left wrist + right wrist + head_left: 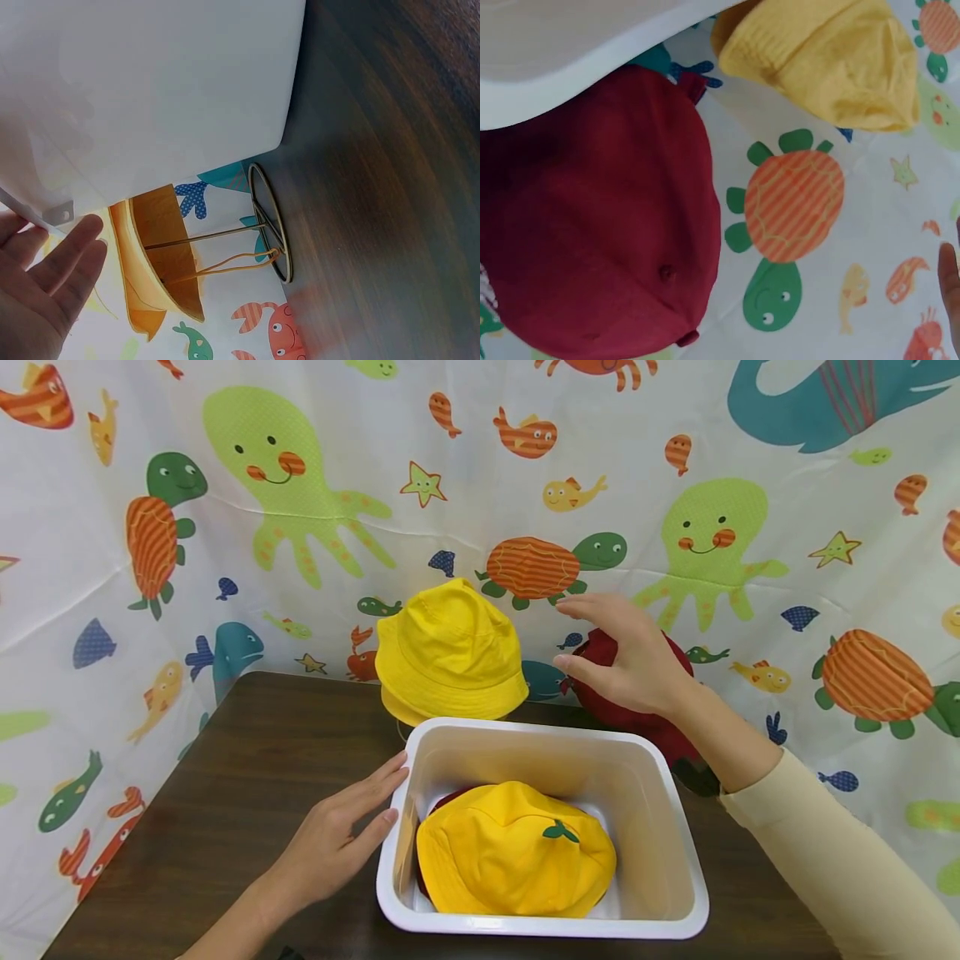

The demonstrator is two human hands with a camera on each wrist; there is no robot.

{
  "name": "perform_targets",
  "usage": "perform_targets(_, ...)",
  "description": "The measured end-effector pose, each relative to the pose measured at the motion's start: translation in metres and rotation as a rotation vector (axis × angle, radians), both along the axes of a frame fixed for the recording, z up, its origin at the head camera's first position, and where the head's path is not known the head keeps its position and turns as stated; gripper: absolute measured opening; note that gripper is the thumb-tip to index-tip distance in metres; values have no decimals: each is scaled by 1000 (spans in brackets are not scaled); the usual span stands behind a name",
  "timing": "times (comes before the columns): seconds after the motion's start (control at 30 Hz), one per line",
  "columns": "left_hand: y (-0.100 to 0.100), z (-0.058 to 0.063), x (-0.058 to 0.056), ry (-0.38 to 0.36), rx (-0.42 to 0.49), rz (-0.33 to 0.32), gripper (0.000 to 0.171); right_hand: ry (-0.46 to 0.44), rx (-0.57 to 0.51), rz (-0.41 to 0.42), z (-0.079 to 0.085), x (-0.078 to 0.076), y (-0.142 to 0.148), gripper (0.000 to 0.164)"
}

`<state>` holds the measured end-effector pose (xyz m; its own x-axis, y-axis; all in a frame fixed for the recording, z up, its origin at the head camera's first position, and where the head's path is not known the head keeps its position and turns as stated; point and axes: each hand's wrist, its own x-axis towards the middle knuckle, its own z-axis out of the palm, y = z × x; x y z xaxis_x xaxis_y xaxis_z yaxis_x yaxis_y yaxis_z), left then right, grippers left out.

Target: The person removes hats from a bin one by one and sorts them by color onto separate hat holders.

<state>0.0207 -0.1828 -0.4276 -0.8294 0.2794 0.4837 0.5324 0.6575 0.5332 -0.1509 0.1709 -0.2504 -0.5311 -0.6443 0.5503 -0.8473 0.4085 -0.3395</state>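
Observation:
My left hand (337,835) touches the left rim of a white plastic tub (555,925) with its fingers extended. In the left wrist view the fingertips meet the tub's edge. Inside the tub lies a yellow bucket hat (517,860) with a small green leaf mark, over something dark red (448,797). My right hand (626,652) is raised behind the tub, thumb and fingers spread apart, holding nothing. It is nearest to a dark red cap (607,210), which the hand and forearm partly cover in the head view.
Behind the tub another yellow bucket hat (453,652) sits on a wire stand (270,225) with a round base. A dark brown wooden table (225,793) lies underneath. A white curtain (480,477) printed with sea animals hangs along the back and left side.

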Motion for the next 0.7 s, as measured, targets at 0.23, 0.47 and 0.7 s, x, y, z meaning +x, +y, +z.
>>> perform_targets(0.23,0,0,0,10,13,-11,60,38,84,45,-8,12,13,67)
perform_targets(0.47,0,1,0,12,14,-10,60,18,177,65,-17,27,22,68)
perform_targets(0.7,0,0,0,20,20,-13,61,-120,268,109,-29,39,28,70)
